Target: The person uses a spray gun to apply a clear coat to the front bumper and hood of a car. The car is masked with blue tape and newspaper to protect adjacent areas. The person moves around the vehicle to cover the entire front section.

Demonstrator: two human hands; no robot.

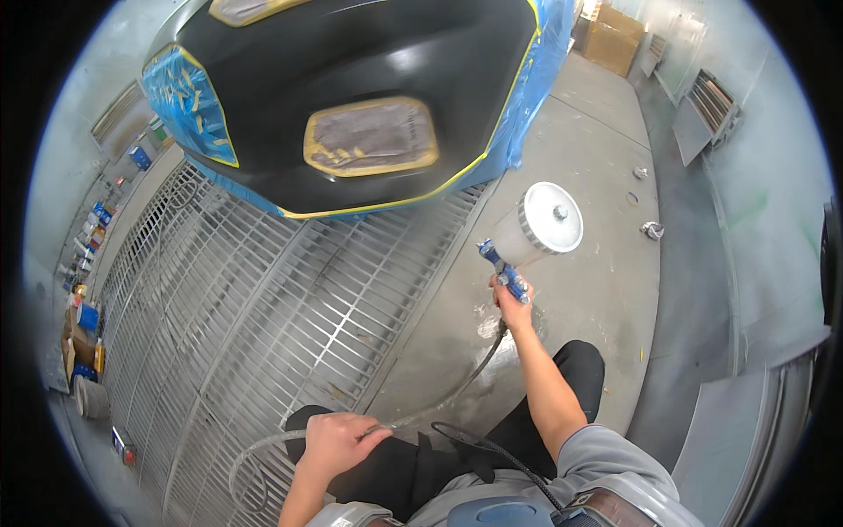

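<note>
My right hand grips a blue spray gun topped by a large translucent cup with a white lid, held out at the right of centre. A hose runs from the gun's handle down to my left hand, which is closed around it at the lower centre, over my dark-clad leg. Ahead, a black vehicle body panel has blue masking film and yellow tape along its edges, with a taped, covered patch on it.
Below lie metal floor grating and concrete. Several cans and boxes line the left wall. At right are slatted wall fixtures and crumpled scraps; cardboard boxes stand at the back.
</note>
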